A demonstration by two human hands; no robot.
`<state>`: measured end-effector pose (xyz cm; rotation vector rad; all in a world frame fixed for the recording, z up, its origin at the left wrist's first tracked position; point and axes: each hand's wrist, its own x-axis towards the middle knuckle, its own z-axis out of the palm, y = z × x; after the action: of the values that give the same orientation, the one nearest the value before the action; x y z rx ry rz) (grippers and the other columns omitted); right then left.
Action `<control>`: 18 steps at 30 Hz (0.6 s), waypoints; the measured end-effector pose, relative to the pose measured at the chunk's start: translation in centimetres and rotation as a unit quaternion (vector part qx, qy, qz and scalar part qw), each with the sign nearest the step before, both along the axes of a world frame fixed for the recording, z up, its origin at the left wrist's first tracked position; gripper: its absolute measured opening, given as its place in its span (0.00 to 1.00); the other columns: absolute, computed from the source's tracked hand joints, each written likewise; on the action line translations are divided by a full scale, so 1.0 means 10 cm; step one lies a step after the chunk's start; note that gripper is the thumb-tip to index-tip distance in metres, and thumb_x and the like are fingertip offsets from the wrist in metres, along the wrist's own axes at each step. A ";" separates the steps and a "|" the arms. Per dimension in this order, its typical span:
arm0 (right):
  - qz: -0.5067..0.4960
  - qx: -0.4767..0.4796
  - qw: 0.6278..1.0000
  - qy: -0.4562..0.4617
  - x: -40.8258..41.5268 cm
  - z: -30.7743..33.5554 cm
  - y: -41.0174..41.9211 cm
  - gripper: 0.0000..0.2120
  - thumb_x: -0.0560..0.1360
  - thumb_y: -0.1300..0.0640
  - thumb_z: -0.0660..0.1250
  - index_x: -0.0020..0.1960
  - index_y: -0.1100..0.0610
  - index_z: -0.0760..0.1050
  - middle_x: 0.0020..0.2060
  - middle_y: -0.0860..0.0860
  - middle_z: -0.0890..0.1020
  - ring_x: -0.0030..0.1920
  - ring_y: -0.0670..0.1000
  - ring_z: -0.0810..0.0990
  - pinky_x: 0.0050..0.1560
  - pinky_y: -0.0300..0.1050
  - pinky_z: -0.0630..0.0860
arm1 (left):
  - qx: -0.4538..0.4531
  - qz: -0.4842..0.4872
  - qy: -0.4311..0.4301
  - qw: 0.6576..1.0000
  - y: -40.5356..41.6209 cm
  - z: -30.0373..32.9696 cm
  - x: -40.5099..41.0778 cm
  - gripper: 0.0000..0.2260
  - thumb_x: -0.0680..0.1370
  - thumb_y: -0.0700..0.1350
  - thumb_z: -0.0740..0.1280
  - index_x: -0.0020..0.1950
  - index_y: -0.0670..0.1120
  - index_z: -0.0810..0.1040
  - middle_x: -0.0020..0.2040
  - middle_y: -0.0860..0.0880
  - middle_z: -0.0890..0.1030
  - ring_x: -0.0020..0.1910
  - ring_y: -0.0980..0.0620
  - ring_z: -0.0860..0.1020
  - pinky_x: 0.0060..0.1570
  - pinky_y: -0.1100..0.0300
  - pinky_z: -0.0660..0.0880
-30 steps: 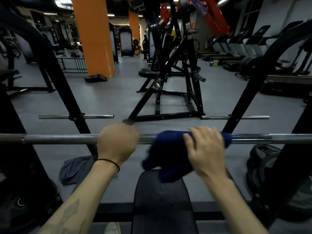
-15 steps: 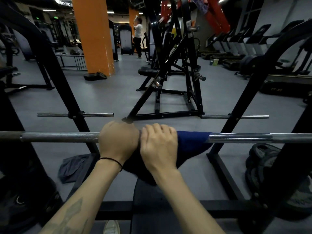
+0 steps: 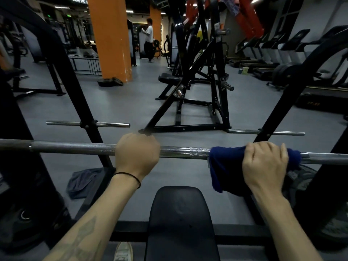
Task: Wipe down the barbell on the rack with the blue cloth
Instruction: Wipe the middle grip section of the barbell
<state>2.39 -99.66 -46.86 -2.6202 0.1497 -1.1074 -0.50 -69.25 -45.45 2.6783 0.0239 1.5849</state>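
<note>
Change: right hand [image 3: 264, 164] and blue cloth [image 3: 227, 166] now well along the barbell [image 3: 175, 152] from the left hand [image 3: 137, 156], no longer pressed against it as half a second ago; bare chrome and a knurled band showing between them.
Barbell: lying level across the rack uprights [image 3: 82, 102], just above the head end of the black bench pad [image 3: 180, 219].
Blue cloth: draped over the barbell, its loose end hanging below the bar.
Right hand: fingers curled over the cloth, clamping it round the bar.
Left hand: fist wrapped round bare barbell, black band [image 3: 130, 176] at the wrist.
Beyond the barbell: two short chrome pegs [image 3: 109, 124] on the uprights, then a black plate-loaded machine [image 3: 195, 87].
Below the barbell: grey rag [image 3: 81, 182] on the floor to the left, weight plates [image 3: 303, 183] to the right.
Far behind: orange pillar [image 3: 110, 36], a person in a white top [image 3: 148, 41], treadmills [image 3: 263, 49].
Writing: too blurred to read.
</note>
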 end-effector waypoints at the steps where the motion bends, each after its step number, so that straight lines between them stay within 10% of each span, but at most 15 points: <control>1: -0.003 0.015 1.000 0.004 0.00 0.00 0.12 0.24 0.82 0.51 0.50 0.48 0.61 0.82 0.51 0.59 0.84 0.59 0.61 0.76 0.77 0.60 0.55 | -0.005 -0.001 0.003 1.000 -0.02 0.01 0.00 0.19 0.77 0.44 0.57 0.26 0.45 0.68 0.23 0.45 0.71 0.24 0.45 0.65 0.33 0.56 0.63; 9: 0.157 -0.049 0.983 0.074 -0.17 0.21 1.47 0.22 0.81 0.53 0.49 0.39 0.54 0.77 0.39 0.53 0.84 0.42 0.58 0.80 0.50 0.54 0.66 | 0.054 -0.037 0.035 0.997 0.03 -0.06 -0.05 0.17 0.83 0.45 0.52 0.37 0.46 0.71 0.32 0.47 0.71 0.32 0.45 0.68 0.36 0.53 0.59; 18: 0.274 -0.111 0.954 -0.039 -0.52 -0.28 1.11 0.29 0.83 0.47 0.58 0.79 0.60 0.65 0.76 0.56 0.69 0.79 0.57 0.63 0.80 0.61 0.55 | 0.112 -0.031 0.008 0.993 -0.07 -0.02 0.02 0.22 0.85 0.50 0.54 0.32 0.47 0.69 0.26 0.48 0.72 0.23 0.44 0.71 0.27 0.55 0.65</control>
<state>-2.84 -88.54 -49.64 -2.5470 -0.7148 -1.0605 -0.31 -69.93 -45.61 2.8239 -0.2489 1.6368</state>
